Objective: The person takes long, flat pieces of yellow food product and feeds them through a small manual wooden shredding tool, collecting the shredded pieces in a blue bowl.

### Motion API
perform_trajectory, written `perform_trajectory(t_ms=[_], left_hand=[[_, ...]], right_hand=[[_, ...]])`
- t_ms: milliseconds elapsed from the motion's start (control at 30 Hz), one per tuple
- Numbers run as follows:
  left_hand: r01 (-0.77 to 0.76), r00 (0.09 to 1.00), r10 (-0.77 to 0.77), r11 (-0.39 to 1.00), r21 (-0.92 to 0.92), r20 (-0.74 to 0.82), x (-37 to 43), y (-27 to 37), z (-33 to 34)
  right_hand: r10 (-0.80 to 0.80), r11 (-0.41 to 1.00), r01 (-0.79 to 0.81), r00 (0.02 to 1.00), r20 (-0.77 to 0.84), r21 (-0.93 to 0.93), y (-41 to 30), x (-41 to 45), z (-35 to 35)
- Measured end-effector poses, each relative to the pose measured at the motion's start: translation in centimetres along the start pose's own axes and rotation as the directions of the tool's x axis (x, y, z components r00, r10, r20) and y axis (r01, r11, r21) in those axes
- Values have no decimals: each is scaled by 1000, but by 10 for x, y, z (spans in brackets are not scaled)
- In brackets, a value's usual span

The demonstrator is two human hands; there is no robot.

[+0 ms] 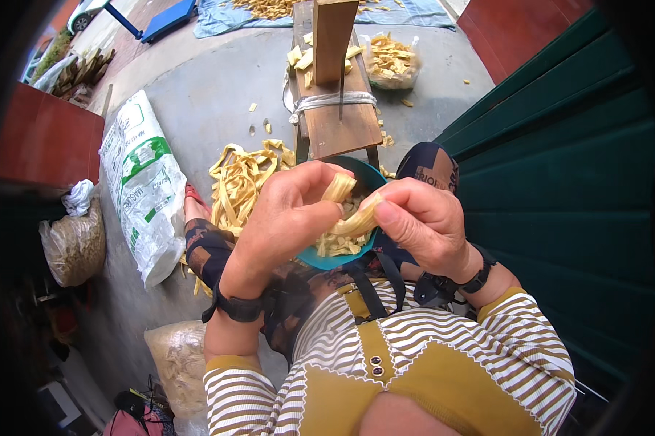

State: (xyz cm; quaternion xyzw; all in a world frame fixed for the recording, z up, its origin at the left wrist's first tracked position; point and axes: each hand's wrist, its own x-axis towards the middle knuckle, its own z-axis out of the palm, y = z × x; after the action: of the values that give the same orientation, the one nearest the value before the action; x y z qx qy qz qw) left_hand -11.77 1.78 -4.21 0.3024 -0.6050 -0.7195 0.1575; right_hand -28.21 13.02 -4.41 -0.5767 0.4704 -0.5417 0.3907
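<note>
Between both hands, above a teal plastic basin, is a pale yellow, ribbed dried strip. My left hand grips the strip near its curled upper part. My right hand pinches its other end between thumb and forefinger. Short cut yellow pieces lie in the basin below, partly hidden by the hands. A heap of long yellow strips rests on the floor left of the basin. Just beyond the basin stands a wooden bench with an upright board and a thin metal blade, and more short pieces lie on it.
A white and green printed sack lies at the left, with filled plastic bags farther out. Right of the bench stands a clear bag of pieces. A light blue cloth holds more pieces beyond. A dark green metal door borders the right.
</note>
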Motion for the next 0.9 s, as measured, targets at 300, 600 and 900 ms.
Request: perform_trajectory(t_ms=[300,600,900], left_hand=[[-49,998,27,907,-418,-59,5,-15,7],[-261,950,230,956,-133,-212,8,-23,25],[199,974,-80,751,-629,212,5,-33,13]], right_hand=[[443,781,-460,885,145,422,26,11,-6],[327,906,-267,934,-142,329,37,6,5],[173,666,-208,977,123,717,52,12,0]])
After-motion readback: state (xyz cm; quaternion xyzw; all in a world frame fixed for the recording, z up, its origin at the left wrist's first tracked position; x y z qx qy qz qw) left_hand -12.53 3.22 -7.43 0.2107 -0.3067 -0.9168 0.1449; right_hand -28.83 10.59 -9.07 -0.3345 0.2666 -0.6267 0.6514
